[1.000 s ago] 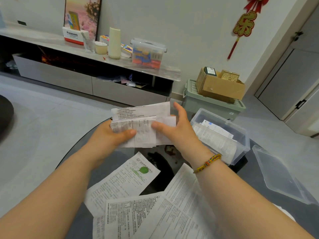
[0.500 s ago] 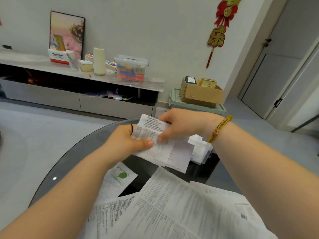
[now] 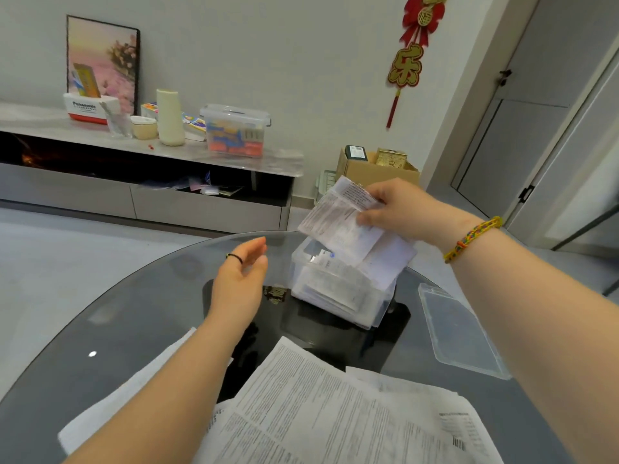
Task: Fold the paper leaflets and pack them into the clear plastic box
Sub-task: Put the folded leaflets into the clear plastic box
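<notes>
My right hand [image 3: 398,209] pinches a folded paper leaflet [image 3: 341,226] by its upper corner and holds it tilted just above the clear plastic box [image 3: 335,296]. The leaflet's lower edge reaches into the box's open top. Several folded leaflets lie inside the box. My left hand [image 3: 241,279] hovers over the glass table left of the box, fingers apart and empty. Unfolded printed leaflets [image 3: 335,406] are spread on the near side of the table under my forearms.
The box's clear lid [image 3: 459,329] lies flat on the round dark glass table [image 3: 117,329], right of the box. Beyond the table are a low cabinet [image 3: 140,199] with a storage tub [image 3: 234,130], and a cardboard box [image 3: 375,167] by the wall.
My left hand let go of the folded leaflet and drew back to the left. My right hand carried the leaflet to the right, over the box. The view turned right.
</notes>
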Tool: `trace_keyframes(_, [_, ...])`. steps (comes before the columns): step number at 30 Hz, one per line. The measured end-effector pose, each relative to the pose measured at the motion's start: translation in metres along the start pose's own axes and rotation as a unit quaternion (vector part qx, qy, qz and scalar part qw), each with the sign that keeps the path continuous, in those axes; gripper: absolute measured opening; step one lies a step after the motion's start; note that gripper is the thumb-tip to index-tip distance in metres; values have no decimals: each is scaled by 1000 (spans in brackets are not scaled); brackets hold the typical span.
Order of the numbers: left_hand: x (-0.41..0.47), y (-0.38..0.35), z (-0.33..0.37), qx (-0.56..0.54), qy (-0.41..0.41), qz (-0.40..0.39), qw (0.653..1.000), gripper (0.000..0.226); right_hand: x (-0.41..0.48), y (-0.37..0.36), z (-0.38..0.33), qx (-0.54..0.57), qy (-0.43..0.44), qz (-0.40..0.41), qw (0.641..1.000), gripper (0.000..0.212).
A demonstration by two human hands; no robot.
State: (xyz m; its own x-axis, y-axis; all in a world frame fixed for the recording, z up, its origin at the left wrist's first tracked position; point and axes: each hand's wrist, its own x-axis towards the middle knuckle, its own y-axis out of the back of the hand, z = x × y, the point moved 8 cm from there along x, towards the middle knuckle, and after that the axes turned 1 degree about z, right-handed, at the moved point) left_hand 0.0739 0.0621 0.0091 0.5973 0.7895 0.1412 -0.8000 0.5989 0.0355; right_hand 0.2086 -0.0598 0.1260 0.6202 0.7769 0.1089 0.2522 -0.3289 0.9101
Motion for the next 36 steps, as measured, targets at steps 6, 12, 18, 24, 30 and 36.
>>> trace_keyframes(6, [0, -36, -13, 117, -64, -100, 986, 46, 22, -11, 18, -113, -3, 12, 994, 18])
trace_keyframes(12, [-3, -51, -23, 149, -78, -175, 970, 48, 34, -35, 28, -132, -30, -63, 989, 22])
trace_keyframes(18, [-4, -52, -24, 142, -68, -191, 969, 50, 37, -60, 35, -154, -70, -162, 972, 27])
trace_keyframes(24, [-4, -52, -26, 135, -67, -193, 970, 50, 37, -78, 36, -177, -91, -229, 953, 31])
trace_keyframes(30, [-2, -52, -26, 131, -67, -191, 970, 50, 36, -90, 38, -215, -80, -233, 945, 18])
trace_keyframes(36, [-1, -52, -27, 144, -65, -188, 969, 50, 38, -87, 38, -179, -64, -129, 973, 6])
